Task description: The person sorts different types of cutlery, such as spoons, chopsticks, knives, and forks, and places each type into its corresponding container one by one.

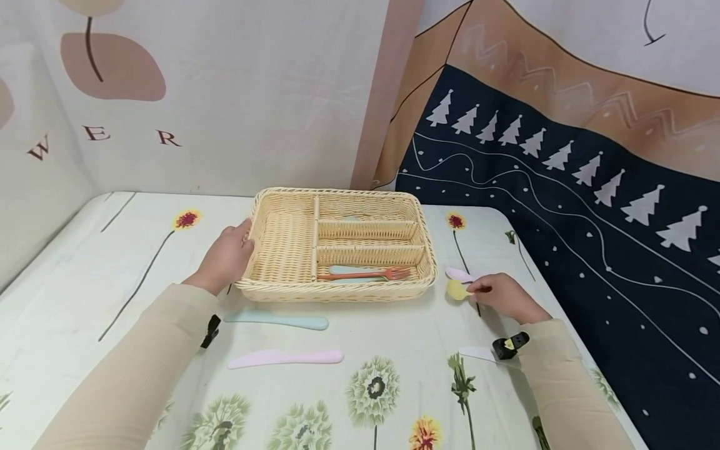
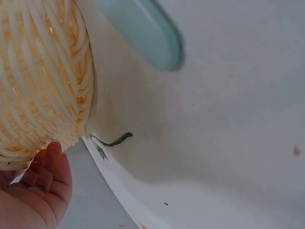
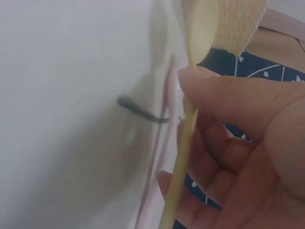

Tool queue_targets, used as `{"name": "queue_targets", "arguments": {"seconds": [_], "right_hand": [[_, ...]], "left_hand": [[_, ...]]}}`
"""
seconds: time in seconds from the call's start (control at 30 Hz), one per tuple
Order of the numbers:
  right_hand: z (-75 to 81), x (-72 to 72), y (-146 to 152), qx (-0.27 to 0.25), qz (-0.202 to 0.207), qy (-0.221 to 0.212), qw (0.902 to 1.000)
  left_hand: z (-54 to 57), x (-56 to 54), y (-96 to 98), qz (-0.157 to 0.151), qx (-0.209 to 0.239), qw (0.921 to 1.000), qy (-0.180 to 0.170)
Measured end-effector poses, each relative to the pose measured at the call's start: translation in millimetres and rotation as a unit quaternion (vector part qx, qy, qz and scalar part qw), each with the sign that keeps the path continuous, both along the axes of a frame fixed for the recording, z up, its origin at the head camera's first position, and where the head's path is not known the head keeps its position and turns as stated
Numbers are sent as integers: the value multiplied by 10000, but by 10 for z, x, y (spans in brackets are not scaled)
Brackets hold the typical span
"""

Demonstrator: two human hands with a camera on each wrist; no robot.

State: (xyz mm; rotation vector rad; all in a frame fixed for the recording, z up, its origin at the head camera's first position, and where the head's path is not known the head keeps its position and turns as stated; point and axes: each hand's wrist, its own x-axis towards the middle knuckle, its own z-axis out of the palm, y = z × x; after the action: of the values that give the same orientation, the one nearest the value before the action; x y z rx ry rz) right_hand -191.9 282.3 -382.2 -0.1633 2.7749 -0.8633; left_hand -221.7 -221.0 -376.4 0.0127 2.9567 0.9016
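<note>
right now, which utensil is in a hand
The yellow spoon, pinched by the right hand; the pink knife and blue knife lie on the table, the orange fork in the basket.

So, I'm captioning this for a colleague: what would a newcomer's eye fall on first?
Probably the divided wicker basket on the table, an orange fork in its nearest compartment. Then the yellow spoon pinched in the right hand beside the basket's right end, and the dark tree-patterned fabric at far right.
</note>
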Motion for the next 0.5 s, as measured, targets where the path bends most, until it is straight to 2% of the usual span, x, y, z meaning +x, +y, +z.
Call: {"name": "queue_targets", "arguments": {"seconds": [0.27,0.5], "right_hand": [[123,-20,-17,16,-70,749,9972],[238,-88,-44,32,-252,1052,9941]], "left_hand": [[4,7,2,-19,4,10000,4],[3,21,-4,-35,12,10000,30]]}}
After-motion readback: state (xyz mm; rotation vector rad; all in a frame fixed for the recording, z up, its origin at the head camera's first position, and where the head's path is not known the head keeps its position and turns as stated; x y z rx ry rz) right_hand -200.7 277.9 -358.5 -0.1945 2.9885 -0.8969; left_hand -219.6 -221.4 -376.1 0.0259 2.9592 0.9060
